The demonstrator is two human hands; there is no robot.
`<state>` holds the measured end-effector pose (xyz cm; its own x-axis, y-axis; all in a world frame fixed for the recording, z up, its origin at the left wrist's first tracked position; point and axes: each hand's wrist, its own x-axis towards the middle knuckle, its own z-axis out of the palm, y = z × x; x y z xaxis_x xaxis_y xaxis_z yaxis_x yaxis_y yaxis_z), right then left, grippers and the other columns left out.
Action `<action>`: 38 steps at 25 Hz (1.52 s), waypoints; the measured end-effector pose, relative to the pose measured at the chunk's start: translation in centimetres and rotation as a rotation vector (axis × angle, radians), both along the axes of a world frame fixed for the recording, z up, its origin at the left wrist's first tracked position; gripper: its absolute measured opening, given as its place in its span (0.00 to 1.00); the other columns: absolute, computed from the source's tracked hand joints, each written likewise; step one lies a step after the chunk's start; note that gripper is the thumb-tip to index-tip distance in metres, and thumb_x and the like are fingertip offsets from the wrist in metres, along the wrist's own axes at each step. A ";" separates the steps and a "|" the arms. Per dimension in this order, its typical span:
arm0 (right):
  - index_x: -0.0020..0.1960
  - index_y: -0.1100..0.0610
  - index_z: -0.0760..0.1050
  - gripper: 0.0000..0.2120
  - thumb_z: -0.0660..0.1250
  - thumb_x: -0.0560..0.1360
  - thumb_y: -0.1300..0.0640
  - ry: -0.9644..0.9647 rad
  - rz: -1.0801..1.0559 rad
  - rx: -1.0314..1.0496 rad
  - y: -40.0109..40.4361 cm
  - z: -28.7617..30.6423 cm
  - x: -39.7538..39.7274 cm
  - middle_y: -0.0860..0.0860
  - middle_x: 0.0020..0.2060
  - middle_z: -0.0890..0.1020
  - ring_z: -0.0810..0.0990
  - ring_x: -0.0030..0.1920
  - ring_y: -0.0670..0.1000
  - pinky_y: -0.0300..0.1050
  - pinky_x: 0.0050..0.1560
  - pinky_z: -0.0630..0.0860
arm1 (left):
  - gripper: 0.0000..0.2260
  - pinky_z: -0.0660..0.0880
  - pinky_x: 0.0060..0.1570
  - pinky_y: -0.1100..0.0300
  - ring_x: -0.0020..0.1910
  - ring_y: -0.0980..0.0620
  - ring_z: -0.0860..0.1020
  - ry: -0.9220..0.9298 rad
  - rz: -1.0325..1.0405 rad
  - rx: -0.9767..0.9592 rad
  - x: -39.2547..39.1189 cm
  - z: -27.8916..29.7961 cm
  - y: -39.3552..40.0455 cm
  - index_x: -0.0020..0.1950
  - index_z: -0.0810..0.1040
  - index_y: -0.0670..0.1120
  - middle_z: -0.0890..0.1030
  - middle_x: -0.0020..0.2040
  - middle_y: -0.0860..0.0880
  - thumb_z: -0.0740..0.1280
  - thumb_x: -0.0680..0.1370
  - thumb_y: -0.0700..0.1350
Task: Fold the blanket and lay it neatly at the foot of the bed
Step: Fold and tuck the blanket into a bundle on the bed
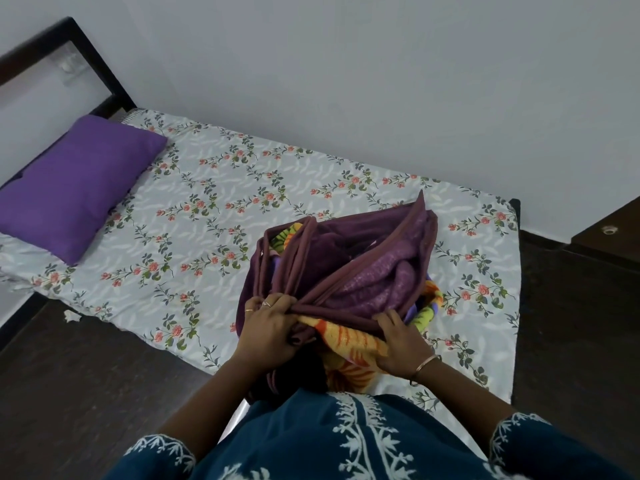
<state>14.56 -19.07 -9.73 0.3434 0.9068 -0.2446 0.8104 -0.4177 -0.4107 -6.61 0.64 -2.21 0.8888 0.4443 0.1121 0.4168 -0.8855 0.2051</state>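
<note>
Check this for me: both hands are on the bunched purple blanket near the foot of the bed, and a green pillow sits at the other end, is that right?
Not quite. The pillow is purple, not green, as the head view shows. The rest holds: the left hand and right hand are on the bunched purple blanket, which lies near the foot of the bed, with the pillow at the other end.

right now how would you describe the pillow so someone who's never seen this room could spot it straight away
Start at the bed, covered by a pale floral sheet and set against the white wall. Go to the end with the dark headboard, away from the bunched blanket in the person's hands. The pillow lies there: plain solid purple, the only unpatterned fabric on the bed.
</note>
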 end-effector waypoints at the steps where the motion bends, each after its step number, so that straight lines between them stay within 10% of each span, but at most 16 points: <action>1: 0.62 0.52 0.63 0.31 0.67 0.64 0.41 0.016 -0.001 0.017 -0.4 -0.4 -0.3 0.55 0.54 0.71 0.78 0.44 0.60 0.46 0.38 0.70 | 0.16 0.66 0.51 0.47 0.53 0.50 0.75 -0.016 -0.010 0.002 0.2 0.3 0.1 0.38 0.82 0.52 0.79 0.52 0.53 0.66 0.70 0.63; 6: 0.65 0.53 0.65 0.29 0.67 0.67 0.47 0.042 0.079 -0.348 1.8 3.3 1.7 0.54 0.57 0.73 0.78 0.52 0.60 0.47 0.48 0.74 | 0.19 0.67 0.52 0.45 0.53 0.48 0.78 0.053 0.026 0.022 -0.2 0.1 1.5 0.39 0.83 0.52 0.79 0.52 0.52 0.62 0.70 0.65; 13: 0.44 0.53 0.79 0.08 0.67 0.65 0.56 0.594 0.101 -0.175 3.9 15.9 6.6 0.47 0.35 0.79 0.77 0.36 0.47 0.42 0.38 0.72 | 0.23 0.67 0.53 0.41 0.52 0.45 0.76 0.082 0.109 0.036 -0.3 0.7 3.8 0.39 0.83 0.50 0.78 0.52 0.49 0.61 0.69 0.67; 19: 0.52 0.46 0.78 0.12 0.65 0.70 0.52 -0.018 -0.110 -0.267 4.1 6.5 7.1 0.54 0.56 0.81 0.80 0.51 0.58 0.46 0.49 0.76 | 0.20 0.69 0.49 0.45 0.50 0.46 0.78 0.142 -0.037 0.041 -0.2 0.0 1.5 0.37 0.83 0.52 0.80 0.51 0.51 0.62 0.68 0.66; 24: 0.63 0.52 0.72 0.27 0.73 0.67 0.45 0.138 0.209 -0.624 5.9 8.4 6.3 0.52 0.56 0.79 0.78 0.54 0.54 0.44 0.54 0.74 | 0.20 0.71 0.48 0.45 0.51 0.48 0.79 0.171 -0.046 0.045 -1.2 0.0 0.9 0.36 0.83 0.52 0.80 0.51 0.51 0.61 0.67 0.67; 28: 0.57 0.50 0.76 0.10 0.60 0.77 0.54 -0.154 0.143 -0.226 11.4 11.3 5.4 0.52 0.55 0.79 0.76 0.56 0.57 0.49 0.54 0.74 | 0.20 0.70 0.49 0.45 0.52 0.48 0.77 0.160 -0.067 0.075 -1.6 -0.1 0.0 0.35 0.82 0.51 0.80 0.52 0.50 0.62 0.68 0.65; 30: 0.62 0.47 0.73 0.20 0.57 0.76 0.65 -0.213 0.285 -0.110 14.3 12.0 3.8 0.51 0.60 0.77 0.72 0.59 0.58 0.52 0.54 0.72 | 0.18 0.70 0.49 0.45 0.52 0.49 0.77 0.126 -0.090 0.097 -1.8 0.2 -0.3 0.35 0.81 0.51 0.80 0.52 0.50 0.61 0.69 0.63; 35: 0.62 0.52 0.75 0.19 0.65 0.71 0.61 -0.329 0.686 -0.432 16.0 10.6 2.3 0.54 0.57 0.79 0.78 0.57 0.58 0.49 0.53 0.76 | 0.17 0.70 0.50 0.45 0.53 0.49 0.77 0.134 -0.091 0.113 -2.4 0.5 -0.6 0.35 0.82 0.53 0.80 0.53 0.51 0.60 0.70 0.61; 38: 0.61 0.56 0.75 0.19 0.66 0.70 0.59 -0.362 0.574 -0.590 13.7 9.8 6.1 0.57 0.54 0.81 0.80 0.53 0.58 0.45 0.51 0.75 | 0.16 0.66 0.52 0.47 0.55 0.50 0.76 0.149 -0.026 0.072 -3.0 0.3 -0.1 0.37 0.82 0.53 0.79 0.54 0.52 0.61 0.69 0.62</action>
<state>20.67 -5.35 0.08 0.0225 0.7238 -0.6896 0.9976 0.0291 0.0632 -9.63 0.57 -1.91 0.9089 0.4169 0.0087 0.4150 -0.9064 0.0787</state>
